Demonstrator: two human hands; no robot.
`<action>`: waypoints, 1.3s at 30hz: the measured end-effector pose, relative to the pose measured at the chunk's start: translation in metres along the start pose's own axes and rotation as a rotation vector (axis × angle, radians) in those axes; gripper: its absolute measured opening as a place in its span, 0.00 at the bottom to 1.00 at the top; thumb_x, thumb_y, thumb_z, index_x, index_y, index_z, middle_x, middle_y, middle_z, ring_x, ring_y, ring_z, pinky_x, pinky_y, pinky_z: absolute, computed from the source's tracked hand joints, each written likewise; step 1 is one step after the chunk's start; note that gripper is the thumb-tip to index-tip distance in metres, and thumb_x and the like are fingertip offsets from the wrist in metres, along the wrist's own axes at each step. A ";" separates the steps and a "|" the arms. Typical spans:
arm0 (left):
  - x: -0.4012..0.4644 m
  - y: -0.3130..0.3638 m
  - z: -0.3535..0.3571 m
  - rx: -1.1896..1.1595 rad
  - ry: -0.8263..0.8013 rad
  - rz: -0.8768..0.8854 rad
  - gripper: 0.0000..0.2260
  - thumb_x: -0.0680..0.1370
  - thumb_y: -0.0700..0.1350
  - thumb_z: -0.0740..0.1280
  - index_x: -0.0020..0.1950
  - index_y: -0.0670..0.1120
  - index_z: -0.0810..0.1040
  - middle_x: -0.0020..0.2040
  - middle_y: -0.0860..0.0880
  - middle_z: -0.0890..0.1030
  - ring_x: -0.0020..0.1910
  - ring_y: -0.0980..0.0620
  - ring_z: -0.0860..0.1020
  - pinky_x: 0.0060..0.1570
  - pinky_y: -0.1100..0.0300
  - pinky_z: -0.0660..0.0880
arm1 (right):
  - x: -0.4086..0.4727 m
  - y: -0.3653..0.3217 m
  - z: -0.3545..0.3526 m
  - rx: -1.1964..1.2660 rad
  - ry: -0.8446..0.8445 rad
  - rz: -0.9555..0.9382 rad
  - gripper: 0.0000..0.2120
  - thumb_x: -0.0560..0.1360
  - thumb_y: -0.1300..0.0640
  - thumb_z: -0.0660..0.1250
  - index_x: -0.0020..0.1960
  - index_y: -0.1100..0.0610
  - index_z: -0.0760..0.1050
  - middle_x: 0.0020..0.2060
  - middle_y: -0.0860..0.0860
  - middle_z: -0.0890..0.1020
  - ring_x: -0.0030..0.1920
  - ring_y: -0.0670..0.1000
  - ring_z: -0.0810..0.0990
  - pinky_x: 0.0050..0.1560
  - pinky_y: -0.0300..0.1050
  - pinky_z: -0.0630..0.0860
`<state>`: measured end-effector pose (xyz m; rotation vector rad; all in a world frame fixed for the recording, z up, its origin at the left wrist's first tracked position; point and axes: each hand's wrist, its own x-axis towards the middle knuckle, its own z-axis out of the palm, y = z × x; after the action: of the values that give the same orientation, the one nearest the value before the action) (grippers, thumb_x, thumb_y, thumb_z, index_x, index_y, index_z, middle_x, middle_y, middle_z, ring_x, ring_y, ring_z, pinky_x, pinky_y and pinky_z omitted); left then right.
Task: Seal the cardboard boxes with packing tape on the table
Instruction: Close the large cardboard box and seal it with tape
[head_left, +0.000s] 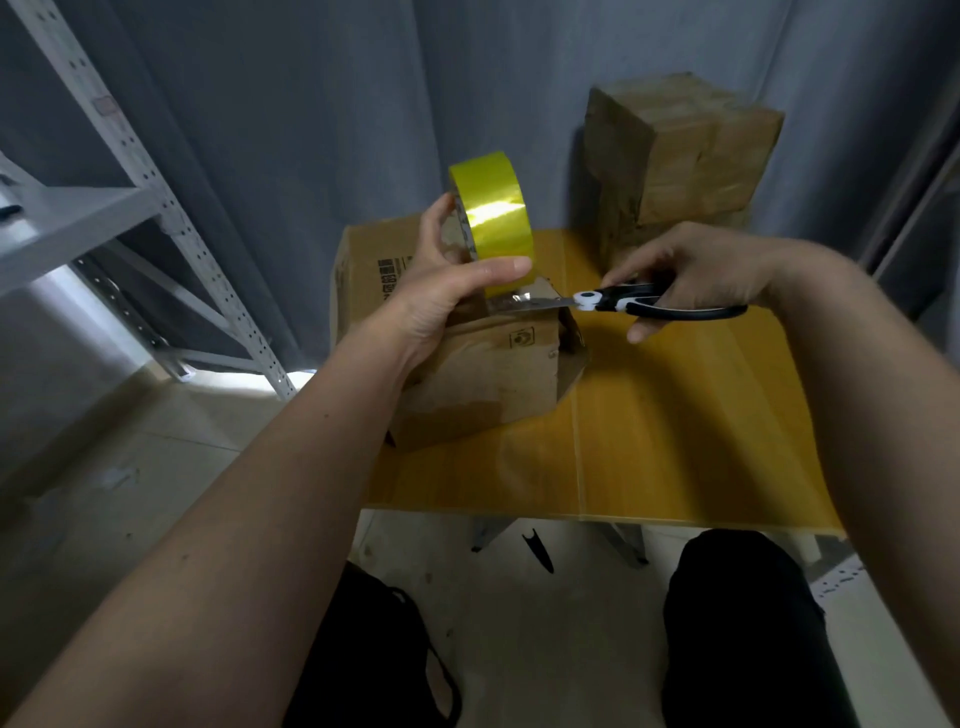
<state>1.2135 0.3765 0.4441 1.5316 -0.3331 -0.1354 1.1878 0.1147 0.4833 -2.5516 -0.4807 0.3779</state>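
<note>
My left hand (441, 291) grips a roll of yellow packing tape (493, 208), held upright above a cardboard box (478, 374) at the left side of the yellow table (675, 426). My right hand (691, 270) holds black-and-white scissors (623, 304) by the handles. Their blades point left and meet the strip of tape just under the roll, over the box's top. The box's right end flap stands partly out.
A stack of taped cardboard boxes (680, 156) stands at the table's far right against grey curtains. A grey metal shelf rack (130, 208) is at the left. My dark-trousered legs (737, 623) are below the table's near edge, with a black bag (374, 654) on the floor.
</note>
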 end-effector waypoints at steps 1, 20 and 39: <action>0.000 0.000 0.000 0.000 -0.003 0.005 0.55 0.56 0.46 0.82 0.77 0.52 0.55 0.68 0.42 0.75 0.62 0.44 0.79 0.65 0.46 0.74 | 0.000 -0.002 -0.001 -0.009 -0.006 -0.002 0.28 0.55 0.42 0.74 0.55 0.39 0.76 0.51 0.47 0.79 0.52 0.49 0.76 0.54 0.46 0.71; -0.001 0.001 0.000 -0.009 -0.002 -0.006 0.55 0.57 0.46 0.82 0.77 0.54 0.54 0.68 0.42 0.75 0.61 0.45 0.80 0.57 0.50 0.79 | 0.013 -0.015 0.003 -0.026 -0.013 -0.047 0.26 0.54 0.45 0.75 0.53 0.44 0.78 0.47 0.53 0.81 0.48 0.53 0.78 0.51 0.48 0.75; -0.005 0.004 0.005 -0.052 0.018 -0.001 0.55 0.57 0.45 0.82 0.77 0.52 0.55 0.64 0.41 0.77 0.57 0.45 0.82 0.52 0.52 0.80 | 0.014 -0.010 0.001 -0.016 -0.037 -0.046 0.23 0.53 0.43 0.76 0.48 0.41 0.77 0.40 0.50 0.79 0.42 0.50 0.77 0.43 0.44 0.71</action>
<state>1.2063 0.3733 0.4475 1.4810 -0.3123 -0.1295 1.1971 0.1289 0.4854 -2.5476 -0.5578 0.4071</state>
